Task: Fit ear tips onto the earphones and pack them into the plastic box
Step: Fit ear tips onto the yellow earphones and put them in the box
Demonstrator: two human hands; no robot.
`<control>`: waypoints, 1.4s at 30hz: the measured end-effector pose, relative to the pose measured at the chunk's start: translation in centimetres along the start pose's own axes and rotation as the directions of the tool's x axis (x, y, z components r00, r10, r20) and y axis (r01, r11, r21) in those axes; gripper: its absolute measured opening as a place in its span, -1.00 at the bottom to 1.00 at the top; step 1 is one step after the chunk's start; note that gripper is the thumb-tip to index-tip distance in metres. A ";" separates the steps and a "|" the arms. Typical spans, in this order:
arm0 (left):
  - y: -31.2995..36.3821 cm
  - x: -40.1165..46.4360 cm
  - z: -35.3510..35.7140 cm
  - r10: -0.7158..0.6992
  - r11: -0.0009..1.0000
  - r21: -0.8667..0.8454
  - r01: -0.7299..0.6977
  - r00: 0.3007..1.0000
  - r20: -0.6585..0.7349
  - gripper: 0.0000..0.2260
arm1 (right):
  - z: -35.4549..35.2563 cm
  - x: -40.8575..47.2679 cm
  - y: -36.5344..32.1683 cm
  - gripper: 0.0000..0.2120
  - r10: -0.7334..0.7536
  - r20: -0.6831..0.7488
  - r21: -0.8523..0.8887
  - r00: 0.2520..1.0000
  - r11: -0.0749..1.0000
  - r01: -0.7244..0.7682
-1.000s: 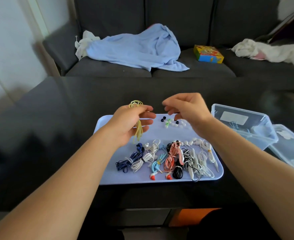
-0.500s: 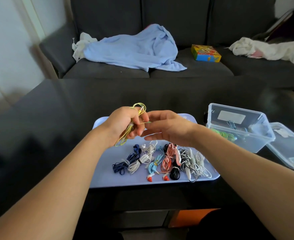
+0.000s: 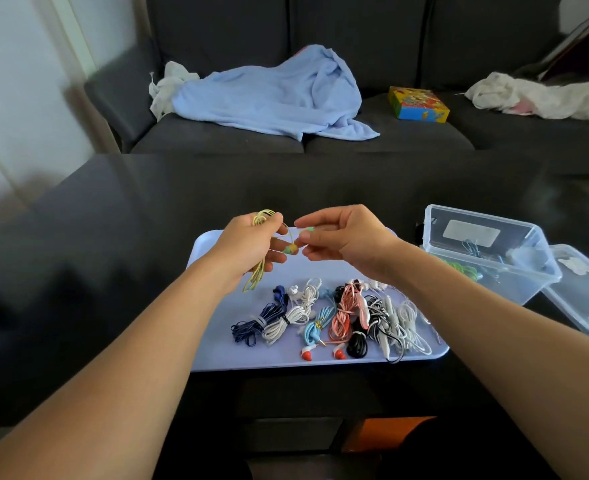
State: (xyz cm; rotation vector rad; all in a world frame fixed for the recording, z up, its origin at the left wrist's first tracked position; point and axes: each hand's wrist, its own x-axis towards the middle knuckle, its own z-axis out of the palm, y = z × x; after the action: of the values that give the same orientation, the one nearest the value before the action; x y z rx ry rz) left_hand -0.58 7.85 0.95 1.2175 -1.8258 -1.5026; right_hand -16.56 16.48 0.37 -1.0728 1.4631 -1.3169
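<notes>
1. Above the far end of the tray (image 3: 217, 355), both hands meet over a yellow earphone set (image 3: 257, 271).
2. Left hand (image 3: 251, 245) grips the coiled yellow cable; loops stick out above the fist and hang below it.
3. Yellow-green earbud (image 3: 291, 250) sits between the two hands. Right hand (image 3: 341, 237) pinches at it with fingertips; whether a tip is on, cannot tell.
4. Light blue tray lies on a dark table (image 3: 130, 220). On its near half: bundled earphones (image 3: 331, 320) in navy, white, blue, pink, black.
5. Clear plastic box (image 3: 487, 258) stands open just right of the tray, cables inside. Its lid (image 3: 584, 296) lies beside it, further right.
6. Behind the table: dark sofa (image 3: 390, 39) with a blue blanket (image 3: 272, 95) and a colourful small box (image 3: 418, 103).
</notes>
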 end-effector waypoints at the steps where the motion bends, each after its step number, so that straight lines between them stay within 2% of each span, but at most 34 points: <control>1: -0.1 0.1 0.0 -0.014 0.999 -0.038 0.014 1.000 0.012 -0.75 | -0.2 0.0 -0.2 -0.71 -0.014 0.002 -0.018 1.000 1.000 0.014; 4: 0.0 0.2 -0.1 -0.054 0.972 -0.229 0.060 0.998 0.033 -0.78 | -1.2 -0.4 -1.2 -0.64 -0.014 0.083 0.006 0.996 1.000 0.014; 6: 0.2 0.1 -0.1 -0.071 0.940 -0.332 0.083 0.996 0.046 -0.80 | -2.2 -0.4 -1.6 -0.68 -0.003 0.059 0.031 0.998 1.000 0.001; 7: 0.3 0.1 0.0 -0.072 0.927 -0.366 0.087 0.996 0.054 -0.82 | -2.6 -0.1 -1.4 -0.73 -0.004 -0.033 -0.009 0.999 1.000 0.004; 9: 0.3 0.1 0.0 -0.053 0.921 -0.384 0.068 0.997 0.051 -0.85 | -3.5 0.5 -0.3 -0.82 -0.051 -0.281 -0.221 0.958 0.975 -0.013; 10: 0.3 0.1 0.0 -0.036 0.927 -0.373 0.047 0.999 0.037 -0.85 | -3.9 1.0 0.6 -0.85 -0.095 -0.360 -0.358 0.928 0.933 -0.043; 11: 0.3 0.2 0.0 -0.020 0.933 -0.358 0.027 1.000 0.021 -0.84 | -4.2 1.5 1.6 -0.88 -0.136 -0.379 -0.488 0.915 0.870 -0.073; 14: 0.2 0.2 0.0 -0.007 0.943 -0.332 0.007 1.000 0.000 -0.87 | -4.1 2.6 4.2 -0.90 -0.184 -0.305 -0.727 0.934 0.678 -0.103; 18: 0.0 0.1 0.2 -0.025 0.960 -0.280 0.024 1.000 0.000 -0.88 | -3.7 3.8 5.2 -0.90 -0.213 -0.336 -0.771 0.918 0.621 -0.138; 21: 0.0 0.0 0.5 -0.047 0.956 -0.287 0.057 0.998 0.043 -0.85 | -3.7 4.5 5.6 -0.79 -0.163 -0.288 -0.822 0.944 0.548 -0.156; 23: 0.2 -0.1 0.7 -0.068 0.940 -0.329 0.091 0.995 0.079 -0.85 | -3.7 4.8 5.8 -0.79 -0.145 -0.265 -0.838 0.953 0.523 -0.153; 26: 0.4 -0.2 0.8 -0.101 0.902 -0.403 0.152 0.984 0.145 -0.84 | -3.8 5.1 6.0 -0.85 -0.140 -0.272 -0.838 0.952 0.520 -0.163; 29: 0.5 -0.3 0.8 -0.131 0.857 -0.468 0.217 0.969 0.209 -0.98 | -4.0 5.1 6.3 -0.85 -0.153 -0.297 -0.825 0.943 0.538 -0.172; 32: 0.6 -0.3 0.5 -0.168 0.809 -0.524 0.266 0.959 0.227 -0.86 | -3.6 4.6 4.9 -0.92 -0.231 -0.320 -0.761 0.919 0.641 -0.105; 34: 0.5 0.0 0.4 -0.195 0.795 -0.540 0.276 0.960 0.203 -0.78 | -2.8 3.7 2.8 -0.97 -0.264 -0.320 -0.664 0.910 0.748 -0.016; 37: 0.5 0.4 0.2 -0.212 0.748 -0.606 0.272 0.962 0.170 -0.94 | -1.3 1.8 0.1 -0.94 -0.222 -0.266 -0.407 0.938 0.908 0.100; 42: 0.7 0.3 0.5 -0.194 0.685 -0.675 0.274 0.962 0.193 -0.89 | 0.2 0.0 -0.8 -0.91 -0.127 -0.168 -0.077 0.977 0.990 0.115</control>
State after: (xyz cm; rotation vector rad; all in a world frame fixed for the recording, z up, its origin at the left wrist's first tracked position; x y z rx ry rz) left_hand -1.34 7.84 1.45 1.0017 -0.9662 -2.1645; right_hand -16.35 16.42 1.16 -1.1295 1.6005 -1.4874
